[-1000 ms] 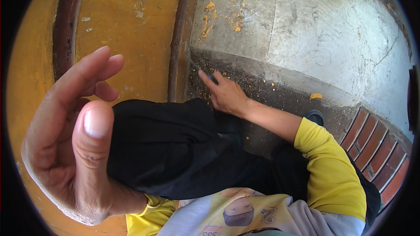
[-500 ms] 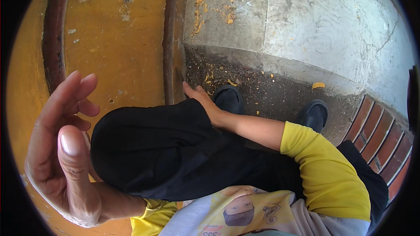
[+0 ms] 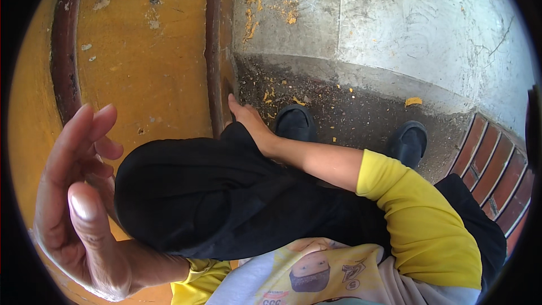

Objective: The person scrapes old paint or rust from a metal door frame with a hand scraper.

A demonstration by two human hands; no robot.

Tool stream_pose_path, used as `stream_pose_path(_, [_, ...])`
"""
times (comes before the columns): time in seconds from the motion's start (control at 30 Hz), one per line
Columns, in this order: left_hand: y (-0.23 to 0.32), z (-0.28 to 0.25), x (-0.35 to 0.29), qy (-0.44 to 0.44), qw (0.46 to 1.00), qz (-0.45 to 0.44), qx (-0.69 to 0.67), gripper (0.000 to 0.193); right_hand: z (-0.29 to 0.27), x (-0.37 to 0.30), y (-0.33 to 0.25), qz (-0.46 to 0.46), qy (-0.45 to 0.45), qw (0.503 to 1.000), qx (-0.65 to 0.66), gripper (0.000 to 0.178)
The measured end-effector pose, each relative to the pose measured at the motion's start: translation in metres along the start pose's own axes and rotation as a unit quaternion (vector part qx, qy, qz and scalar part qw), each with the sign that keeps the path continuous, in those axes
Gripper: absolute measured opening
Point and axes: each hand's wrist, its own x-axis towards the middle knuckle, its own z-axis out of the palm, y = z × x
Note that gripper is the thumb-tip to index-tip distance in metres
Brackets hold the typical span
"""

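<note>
My left hand (image 3: 84,203) is raised at the far left in front of a mustard-yellow wall (image 3: 147,68). Its fingers are loosely curved and apart, with the thumb up, and I see nothing in it. My right hand (image 3: 251,121) reaches low across to the brown strip (image 3: 214,45) along the wall's edge. One finger is stretched along that strip, and a thin dark bit shows just past the fingertip. Its other fingers are partly hidden by the black cloth (image 3: 186,192) over my bent leg, so what they grip cannot be made out.
Chips of yellow paint (image 3: 413,101) and grit lie on the dark ground near my dark shoes (image 3: 295,124). Beyond is grey concrete (image 3: 418,22). Red-brown tiles (image 3: 497,169) border it at the right. Another brown strip (image 3: 65,51) crosses the chipped wall at the left.
My right hand has shifted slightly up and left along the brown strip. My left hand has dropped a little, with its fingers still curved. The whole view has moved slightly.
</note>
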Motion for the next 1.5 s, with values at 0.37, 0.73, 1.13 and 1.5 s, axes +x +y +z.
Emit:
stream_pose_path(0.37, [0.001, 0.0, 0.001, 0.005, 1.0, 0.024, 0.008, 0.048, -0.009, -0.031, -0.015, 0.143, -0.045, 0.965, 0.214, 0.073])
stream_pose_path(0.73, [-0.002, 0.0, 0.0, 0.019, 1.0, 0.021, -0.009, 0.048, -0.026, 0.008, 0.001, -0.195, 0.008, 0.974, -0.113, 0.075])
stream_pose_path(1.13, [-0.005, -0.001, -0.001, 0.013, 1.0, 0.004, -0.001, 0.048, -0.026, -0.022, 0.017, -0.147, -0.087, 0.961, -0.219, 0.09])
stream_pose_path(1.5, [-0.005, 0.001, -0.002, 0.03, 0.999, 0.0, -0.02, 0.047, -0.031, -0.028, 0.006, -0.152, -0.103, 0.952, -0.244, 0.087])
